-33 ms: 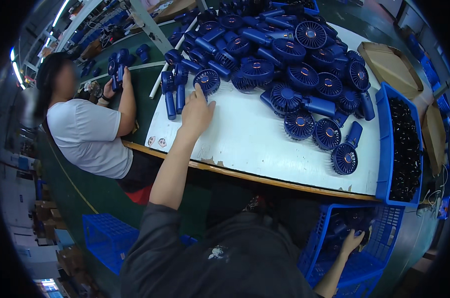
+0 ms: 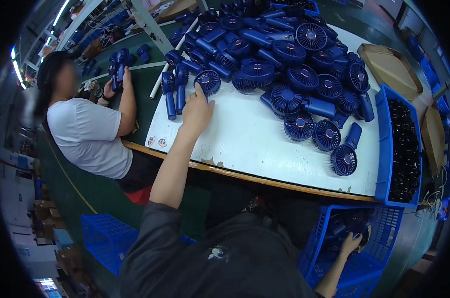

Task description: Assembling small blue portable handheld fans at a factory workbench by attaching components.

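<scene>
Near the table's left side, my left hand (image 2: 197,112) is closed over a dark blue handheld fan (image 2: 207,82). Its index finger lies against the round fan head, and the handle is hidden under the palm. Two more handheld fans (image 2: 170,102) lie side by side just left of it. At the lower right, my right hand (image 2: 351,244) reaches down into a blue plastic crate (image 2: 390,233). Its fingers bend around a dark fan (image 2: 355,218) among others in there; shadow hides much of the grip.
A large heap of blue handheld fans (image 2: 303,76) covers the far part of the white table (image 2: 235,139). A blue bin (image 2: 382,144) of small black parts stands at the right edge, beside an open cardboard box (image 2: 391,69). A co-worker (image 2: 85,116) sits at left, holding fans.
</scene>
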Available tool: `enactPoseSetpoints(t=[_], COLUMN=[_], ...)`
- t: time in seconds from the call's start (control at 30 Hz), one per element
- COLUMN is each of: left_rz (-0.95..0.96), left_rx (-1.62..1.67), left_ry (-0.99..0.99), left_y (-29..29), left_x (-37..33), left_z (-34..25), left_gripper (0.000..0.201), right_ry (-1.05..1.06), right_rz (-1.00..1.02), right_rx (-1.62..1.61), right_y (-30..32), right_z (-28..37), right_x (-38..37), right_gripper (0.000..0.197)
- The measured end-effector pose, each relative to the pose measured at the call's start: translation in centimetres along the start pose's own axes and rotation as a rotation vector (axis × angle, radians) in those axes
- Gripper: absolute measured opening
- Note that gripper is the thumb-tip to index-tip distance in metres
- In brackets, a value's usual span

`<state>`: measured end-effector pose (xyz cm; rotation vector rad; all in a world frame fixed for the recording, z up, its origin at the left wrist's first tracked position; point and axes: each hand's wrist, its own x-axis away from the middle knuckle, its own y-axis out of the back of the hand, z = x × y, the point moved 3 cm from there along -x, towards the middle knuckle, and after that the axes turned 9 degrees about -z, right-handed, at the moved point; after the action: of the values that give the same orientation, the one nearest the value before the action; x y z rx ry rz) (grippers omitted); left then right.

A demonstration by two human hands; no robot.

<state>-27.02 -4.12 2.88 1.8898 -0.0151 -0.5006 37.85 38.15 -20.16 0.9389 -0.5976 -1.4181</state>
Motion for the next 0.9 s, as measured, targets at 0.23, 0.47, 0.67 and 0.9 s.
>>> enactPoseSetpoints(t=[0.23,0.47,0.67,0.9], left_rz=[0.013,0.3,0.487,1.222], left_rx=[0.527,1.868,1.746,2.162], left_ry=[0.16,0.488,0.701,0.349], left_y=[0.7,-0.3,-0.5,-0.7], left_x=[2.2,19.5,19.1,19.6], left_z=[0.2,-14.0,-15.6,-17.5], left_gripper=[0.064,0.064,0.04,0.078], right_ry=[0.067,0.164,0.501,1.221], right_rz=[0.238,0.841,0.8,0.837], right_rx=[0.122,-0.899,-0.777,-0.34], right_y=[0.2,3.4,2.4,5.3], right_z=[0.8,34.1,40.7,45.8], right_x=[0.5,13.1,18.3,11.2], right_gripper=[0.042,0.045,0.037,0.046])
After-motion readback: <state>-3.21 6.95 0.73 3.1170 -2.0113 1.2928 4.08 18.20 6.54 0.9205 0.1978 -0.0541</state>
